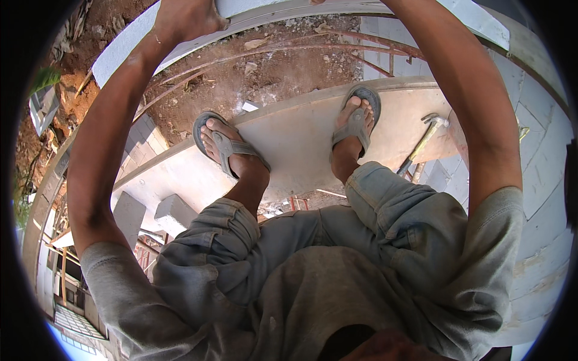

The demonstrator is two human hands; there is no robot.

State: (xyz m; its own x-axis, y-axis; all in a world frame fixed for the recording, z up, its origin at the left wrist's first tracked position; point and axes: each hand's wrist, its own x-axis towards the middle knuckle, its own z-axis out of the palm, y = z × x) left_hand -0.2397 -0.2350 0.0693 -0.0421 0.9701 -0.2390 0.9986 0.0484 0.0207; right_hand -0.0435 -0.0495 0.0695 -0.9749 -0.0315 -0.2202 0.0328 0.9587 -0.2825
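At the top edge my left hand (pixel 188 18) lies against a long, pale block (pixel 123 59), its thumb along the near side; the other fingers are cut off or hidden. My right forearm (pixel 442 51) reaches up past the top edge, farther right along the same pale course. Only a small bit of skin, perhaps a fingertip of that hand, shows at the top centre, so its grip is not visible. A claw hammer (pixel 423 143) with a yellow and black handle lies at the right end of the plank, out of both hands.
My sandalled feet stand apart on a wide plank (pixel 295 141). Rusty scaffold bars (pixel 289 47) cross beyond it, above reddish soil and rubble (pixel 265 78). Two grey blocks (pixel 174 215) sit behind the plank at left. A grey block wall (pixel 536 144) runs along the right.
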